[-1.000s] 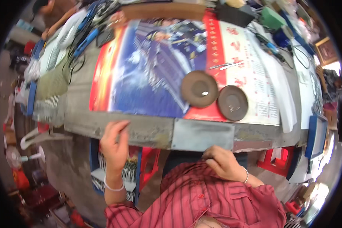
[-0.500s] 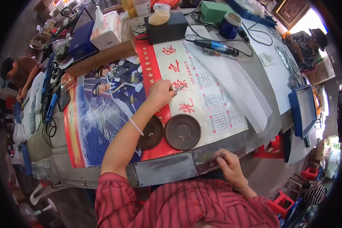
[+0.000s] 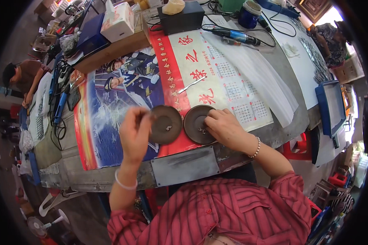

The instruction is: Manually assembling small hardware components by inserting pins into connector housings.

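Two round brown dishes stand side by side on a printed poster calendar (image 3: 249, 92). Small silvery pieces lie in the left dish (image 3: 161, 114) and in the right dish (image 3: 196, 116). My right hand (image 3: 229, 127), with a beaded bracelet, reaches into the right dish, its fingers pinched together by the pieces; what they grip is hidden. Beside the left dish's near-left rim my left hand (image 3: 135, 132) is raised, fingers curled and smeared by motion. A slim silver metal tool (image 3: 191, 85) lies on the calendar beyond the dishes, touched by neither hand.
A grey metal plate (image 3: 185, 166) lies at the table's front edge. Farther back are a tissue box (image 3: 117, 22), a black box (image 3: 180, 20), a blue pen-like tool (image 3: 241, 36) with a cable and translucent sheeting (image 3: 265, 81). Other people sit at left and right.
My left hand has let go of the slim metal tool, leaving it on the calendar, and come back toward me. My right hand has moved from the table edge into the right dish.
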A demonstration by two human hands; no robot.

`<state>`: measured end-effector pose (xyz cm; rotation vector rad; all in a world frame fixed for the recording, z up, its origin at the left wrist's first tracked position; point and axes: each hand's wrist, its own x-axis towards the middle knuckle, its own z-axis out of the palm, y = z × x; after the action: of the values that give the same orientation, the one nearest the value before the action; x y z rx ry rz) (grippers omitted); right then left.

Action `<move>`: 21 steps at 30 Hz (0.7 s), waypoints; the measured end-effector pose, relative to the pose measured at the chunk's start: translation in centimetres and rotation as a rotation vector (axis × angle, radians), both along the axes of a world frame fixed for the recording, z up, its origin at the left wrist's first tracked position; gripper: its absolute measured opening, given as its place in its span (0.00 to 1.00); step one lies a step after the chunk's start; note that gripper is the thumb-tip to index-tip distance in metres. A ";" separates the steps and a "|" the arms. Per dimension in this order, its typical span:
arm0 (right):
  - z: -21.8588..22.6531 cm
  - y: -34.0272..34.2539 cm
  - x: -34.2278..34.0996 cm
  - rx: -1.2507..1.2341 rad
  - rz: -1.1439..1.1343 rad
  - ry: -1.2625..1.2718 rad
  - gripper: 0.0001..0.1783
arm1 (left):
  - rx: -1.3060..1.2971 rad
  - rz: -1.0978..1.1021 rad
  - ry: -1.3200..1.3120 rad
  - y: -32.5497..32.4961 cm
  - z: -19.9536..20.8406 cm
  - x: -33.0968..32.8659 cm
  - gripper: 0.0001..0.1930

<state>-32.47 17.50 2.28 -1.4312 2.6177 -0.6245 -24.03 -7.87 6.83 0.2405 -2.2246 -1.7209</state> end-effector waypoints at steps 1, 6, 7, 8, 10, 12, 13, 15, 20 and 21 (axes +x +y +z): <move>0.0 -0.5 -0.1 -0.001 0.003 0.001 0.06 | 0.051 0.018 -0.042 0.3 0.0 2.2 0.02; -0.1 -2.7 -0.3 0.108 0.075 0.012 0.07 | 0.185 0.122 -0.212 2.0 -1.9 11.5 0.06; -0.1 -3.0 -0.3 0.111 0.078 0.012 0.07 | 0.253 0.119 -0.214 2.3 -2.4 12.7 0.08; -0.1 -3.4 -0.3 0.162 0.081 0.022 0.07 | 0.330 0.138 -0.218 2.7 -2.7 13.8 0.08; 0.1 -3.8 -0.3 0.214 0.084 0.033 0.07 | 0.481 0.138 -0.223 3.4 -2.8 15.5 0.08; -0.1 -3.9 -0.5 0.280 0.100 0.016 0.07 | 0.564 0.136 -0.215 4.3 -2.7 16.4 0.08; -0.1 -3.7 -0.6 0.280 0.100 0.020 0.07 | 0.642 0.126 -0.208 4.6 -2.6 16.6 0.08; -0.7 -3.8 -1.0 0.200 0.163 -0.006 0.07 | 0.647 0.102 -0.228 4.6 -2.9 16.9 0.09; 1.3 -2.7 -1.0 0.055 0.065 -0.182 0.07 | 0.520 -0.009 -0.143 5.5 -3.3 15.5 0.08; 1.6 -2.4 -0.8 -0.029 -0.018 -0.345 0.07 | 0.500 -0.030 -0.133 5.6 -3.3 15.2 0.08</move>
<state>-33.25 15.11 3.85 -1.1831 2.3624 -0.8319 -8.82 -2.26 3.49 0.4470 -1.8470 -2.3164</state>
